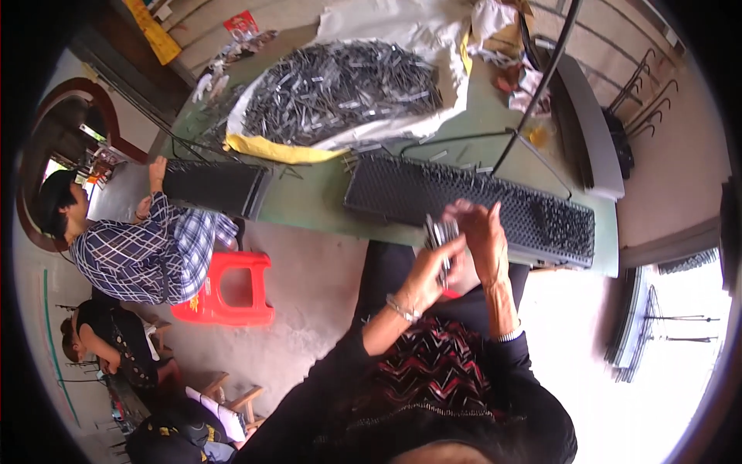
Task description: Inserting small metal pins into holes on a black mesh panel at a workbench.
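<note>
Left hand (427, 272) and right hand (481, 232) together grasp a bundle of thin metal pieces (440, 232) above the black perforated tray (471, 205), behind which lies a grey heap (340, 89) on white sheeting (402, 31) near a yellow strip (152, 31).

Small metal pieces (442, 232) half hidden between the hands, blurred. Too small to tell single parts in the grey heap (340, 89).

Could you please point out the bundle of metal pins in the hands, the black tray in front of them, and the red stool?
bundle of metal pins (440, 232), head view, upper end.
black tray (410, 189), head view, left half.
red stool (224, 309), head view, seat edge.
</note>
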A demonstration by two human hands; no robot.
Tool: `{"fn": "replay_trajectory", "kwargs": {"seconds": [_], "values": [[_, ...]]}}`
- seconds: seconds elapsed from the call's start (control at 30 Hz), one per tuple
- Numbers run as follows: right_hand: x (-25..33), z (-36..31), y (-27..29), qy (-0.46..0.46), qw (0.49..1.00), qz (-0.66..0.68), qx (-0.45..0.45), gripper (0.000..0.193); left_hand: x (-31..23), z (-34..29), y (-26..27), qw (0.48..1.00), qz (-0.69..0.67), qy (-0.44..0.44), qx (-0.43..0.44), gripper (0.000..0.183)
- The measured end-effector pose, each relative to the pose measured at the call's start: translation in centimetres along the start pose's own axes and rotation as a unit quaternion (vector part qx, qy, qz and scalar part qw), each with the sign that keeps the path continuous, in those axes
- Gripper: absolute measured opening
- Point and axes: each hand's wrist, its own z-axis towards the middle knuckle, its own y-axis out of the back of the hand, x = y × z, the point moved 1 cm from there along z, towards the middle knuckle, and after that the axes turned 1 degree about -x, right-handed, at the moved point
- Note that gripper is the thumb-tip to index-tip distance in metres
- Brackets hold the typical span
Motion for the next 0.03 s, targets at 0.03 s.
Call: {"fn": "replay_trajectory", "kwargs": {"seconds": [0.03], "values": [[-0.36, 0.07, -0.12, 0.003, 0.998, 0.049, -0.032, 0.08, -0.75, 0.95, -0.25, 0.999, -0.012, -0.047, -0.015, 0.014]]}}
